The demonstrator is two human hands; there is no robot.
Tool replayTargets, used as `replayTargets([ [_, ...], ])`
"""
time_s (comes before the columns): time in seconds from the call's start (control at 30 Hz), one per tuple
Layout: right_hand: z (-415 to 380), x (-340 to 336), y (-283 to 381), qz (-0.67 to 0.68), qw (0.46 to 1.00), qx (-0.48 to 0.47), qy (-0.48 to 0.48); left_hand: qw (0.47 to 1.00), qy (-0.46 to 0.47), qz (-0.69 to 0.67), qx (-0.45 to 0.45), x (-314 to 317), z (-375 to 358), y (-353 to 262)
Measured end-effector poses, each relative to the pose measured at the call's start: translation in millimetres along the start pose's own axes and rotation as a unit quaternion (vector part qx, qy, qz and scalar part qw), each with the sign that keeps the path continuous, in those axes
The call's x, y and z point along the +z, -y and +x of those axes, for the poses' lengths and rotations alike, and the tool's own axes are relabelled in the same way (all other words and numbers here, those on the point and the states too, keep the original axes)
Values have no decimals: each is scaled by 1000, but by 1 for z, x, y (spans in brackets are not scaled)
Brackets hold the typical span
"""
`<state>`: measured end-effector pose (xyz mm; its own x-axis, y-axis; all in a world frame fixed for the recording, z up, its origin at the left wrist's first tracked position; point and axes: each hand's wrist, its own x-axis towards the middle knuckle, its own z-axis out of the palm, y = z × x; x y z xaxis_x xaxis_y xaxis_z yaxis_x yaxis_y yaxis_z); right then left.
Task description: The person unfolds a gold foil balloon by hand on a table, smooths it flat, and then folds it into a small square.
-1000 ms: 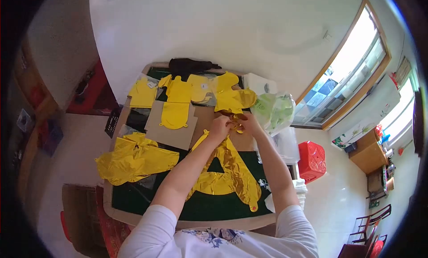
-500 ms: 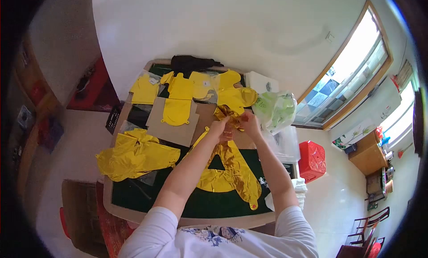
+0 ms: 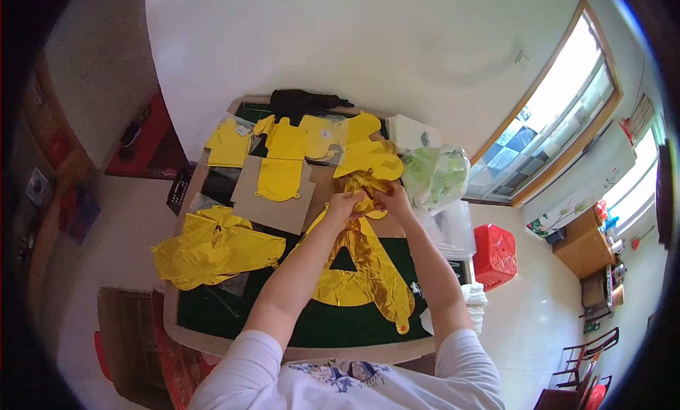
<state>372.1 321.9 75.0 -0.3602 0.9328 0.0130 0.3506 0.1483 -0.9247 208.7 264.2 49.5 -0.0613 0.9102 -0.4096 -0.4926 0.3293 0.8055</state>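
Note:
Over the middle of the table, my left hand (image 3: 344,206) and my right hand (image 3: 394,199) are closed side by side on a crumpled gold foil balloon (image 3: 363,186). Its smoother part spreads out beyond my fingers toward the back. Just below my hands, a flat gold foil balloon shaped like the letter A (image 3: 345,288) lies on the green surface. My forearms cover parts of it. To the left rests a wrinkled gold foil balloon (image 3: 216,247). A flat folded gold balloon (image 3: 280,177) sits on a piece of cardboard (image 3: 248,208). My fingertips are partly hidden by foil.
Along the back of the table (image 3: 273,332) lie more folded gold balloons (image 3: 228,144) and a black cloth-like item (image 3: 308,99). On the right are a green-and-white plastic bag (image 3: 435,176) and clear plastic sleeves (image 3: 446,229). A red stool (image 3: 494,254) stands beside the table.
Both hands have shifted slightly toward me, drawing the crumpled foil along. The balloon's flat part has slid a little toward me and left. The A-shaped balloon stays in place.

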Motion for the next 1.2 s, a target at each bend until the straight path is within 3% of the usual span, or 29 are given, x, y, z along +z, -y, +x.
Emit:
replayTargets([
  [0.07,12,-8,3,7,999,19,-31,999,36,-18,11,-10,4,1],
  [0.13,31,-21,14,138,982,-14,-128,997,34,8,63,-15,-9,-10],
  [0.2,70,-58,23,24,970,-142,-196,996,-3,-11,85,-20,-23,-24],
  [0.3,112,-118,65,-35,936,-212,-280,987,-35,-35,154,-42,-53,-59],
  [0.37,118,-140,110,-93,908,-261,-313,939,14,-211,271,-66,-80,-83],
  [0.4,116,-147,128,-98,898,-288,-318,920,-43,-223,320,-67,-117,-110],
  [0.43,112,-147,144,-98,898,-287,-320,893,3,-220,392,-90,-138,-122],
  [0.5,110,-142,167,-195,840,-336,-378,843,15,-256,473,-145,-173,-135],
  [0.53,117,-143,168,-193,840,-335,-379,829,18,-303,470,-149,-210,-147],
  [0.6,130,-143,171,-173,843,-374,-346,800,91,-265,531,-179,-249,-152],
  [0.67,126,-130,180,-138,854,-386,-320,791,93,-188,575,-205,-277,-146],
  [0.73,131,-120,188,-77,811,-482,-322,769,9,-176,614,-235,-300,-132],
  [0.87,135,-113,184,-39,824,-487,-286,766,0,-180,618,-282,-350,-110],
  [0.93,130,-100,158,-128,810,-505,-268,764,-70,-170,619,-270,-366,-99],
  [1.03,121,-67,63,-236,869,-366,-235,772,-93,-146,612,-263,-376,-76],
  [1.07,133,-57,9,-210,887,-362,-194,770,-95,-146,614,-268,-379,-69],
  [1.1,120,-43,-18,-271,876,-354,-185,776,-93,-142,608,-273,-382,-63],
  [1.13,101,-32,-46,-238,952,-142,-133,781,-90,-136,602,-278,-383,-58],
  [1.2,75,-18,-80,-324,935,-92,-108,783,-80,-110,607,-272,-381,-58],
])
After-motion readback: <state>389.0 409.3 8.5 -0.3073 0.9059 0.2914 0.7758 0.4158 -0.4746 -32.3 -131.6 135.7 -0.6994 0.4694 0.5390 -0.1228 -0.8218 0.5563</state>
